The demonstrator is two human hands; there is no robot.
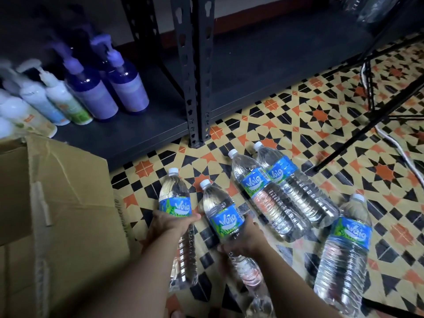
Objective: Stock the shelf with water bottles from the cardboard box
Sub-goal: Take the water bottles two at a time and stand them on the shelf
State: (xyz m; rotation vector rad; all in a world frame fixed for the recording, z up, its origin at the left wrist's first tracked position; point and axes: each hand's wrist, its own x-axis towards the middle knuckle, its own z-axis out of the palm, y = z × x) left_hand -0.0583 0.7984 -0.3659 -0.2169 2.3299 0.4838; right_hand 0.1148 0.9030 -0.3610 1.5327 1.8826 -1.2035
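Crowding L shelf (pixel 128 136): pump bottles (pixel 103 92); 3 water bottles (pixel 270 193) on floor (pixel 321 115).

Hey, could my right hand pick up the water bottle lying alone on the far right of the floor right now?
Probably not yet. The right hand grips a water bottle, so it is occupied. Nothing lies between it and the lone bottle, only bare tiled floor.

Pump bottles (pixel 107 88), tripod (pixel 369 122), patterned floor (pixel 298 106)
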